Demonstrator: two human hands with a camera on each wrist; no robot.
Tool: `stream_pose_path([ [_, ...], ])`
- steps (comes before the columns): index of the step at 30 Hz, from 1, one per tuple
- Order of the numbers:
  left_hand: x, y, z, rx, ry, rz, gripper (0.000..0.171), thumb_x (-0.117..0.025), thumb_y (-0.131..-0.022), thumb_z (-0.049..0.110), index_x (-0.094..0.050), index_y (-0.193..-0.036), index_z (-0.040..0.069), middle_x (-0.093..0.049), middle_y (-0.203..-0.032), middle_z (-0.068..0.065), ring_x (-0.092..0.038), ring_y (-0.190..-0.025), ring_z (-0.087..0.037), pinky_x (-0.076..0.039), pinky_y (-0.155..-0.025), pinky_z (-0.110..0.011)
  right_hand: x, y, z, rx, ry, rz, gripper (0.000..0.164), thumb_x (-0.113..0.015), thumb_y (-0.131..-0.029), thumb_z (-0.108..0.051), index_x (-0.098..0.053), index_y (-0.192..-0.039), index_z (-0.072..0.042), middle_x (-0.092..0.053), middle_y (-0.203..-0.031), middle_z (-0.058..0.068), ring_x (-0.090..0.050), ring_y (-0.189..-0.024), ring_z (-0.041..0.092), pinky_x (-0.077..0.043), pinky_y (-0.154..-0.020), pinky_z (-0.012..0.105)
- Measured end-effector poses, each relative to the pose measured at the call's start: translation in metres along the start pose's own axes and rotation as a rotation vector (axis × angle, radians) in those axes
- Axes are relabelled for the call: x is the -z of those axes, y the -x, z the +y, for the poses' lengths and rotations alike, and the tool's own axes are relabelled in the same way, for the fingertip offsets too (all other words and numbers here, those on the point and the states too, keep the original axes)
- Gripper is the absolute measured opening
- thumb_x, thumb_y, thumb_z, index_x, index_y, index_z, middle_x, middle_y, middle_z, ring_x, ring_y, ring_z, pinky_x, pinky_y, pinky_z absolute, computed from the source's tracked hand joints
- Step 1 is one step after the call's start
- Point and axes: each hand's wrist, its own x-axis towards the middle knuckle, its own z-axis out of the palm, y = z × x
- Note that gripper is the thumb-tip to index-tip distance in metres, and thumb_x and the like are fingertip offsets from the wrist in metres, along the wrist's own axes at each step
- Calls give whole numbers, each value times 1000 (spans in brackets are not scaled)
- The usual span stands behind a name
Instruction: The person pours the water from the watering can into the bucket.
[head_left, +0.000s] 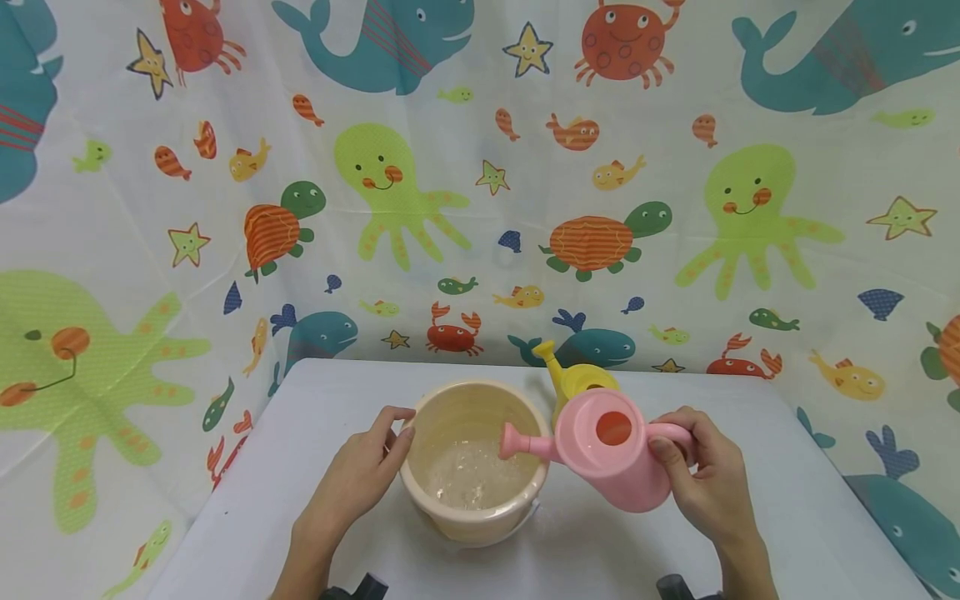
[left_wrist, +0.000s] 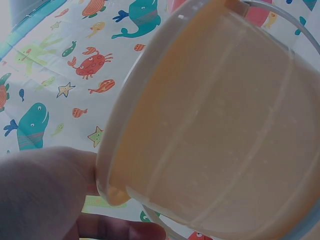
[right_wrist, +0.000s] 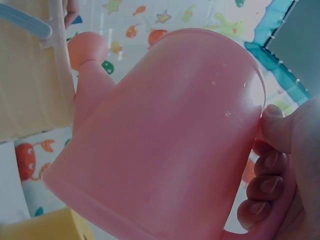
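A cream bucket (head_left: 474, 521) stands on the white table with clear, bubbly water (head_left: 472, 475) inside. My left hand (head_left: 360, 467) holds the bucket's left rim, fingertips at its top edge; in the left wrist view the hand (left_wrist: 45, 195) is at the rim, with one finger below it. My right hand (head_left: 708, 479) grips the handle of a pink watering can (head_left: 618, 467), fingers curled through it in the right wrist view. The can is tilted to the left, and its spout head (head_left: 513, 441) hangs over the bucket's right rim. No water shows coming from the spout.
A yellow watering can (head_left: 581, 380) stands behind the pink one, partly hidden by it. The white table (head_left: 315, 408) runs back to a sea-animal print curtain (head_left: 480, 233) that hangs behind and at both sides. A pale bail handle (head_left: 525, 518) hangs down the bucket's side.
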Motion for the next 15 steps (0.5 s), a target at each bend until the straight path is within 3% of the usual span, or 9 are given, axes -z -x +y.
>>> stream_pose_path([
  [15, 0, 1, 1, 4, 5, 0, 36, -51, -103, 37, -49, -138, 27, -61, -80, 2, -52, -64, -12, -46, -55, -25, 1, 0, 0, -5, 3, -16, 21, -72, -84, 7, -63, -103, 8, -64, -88, 9, -52, -70, 0, -46, -62, 9],
])
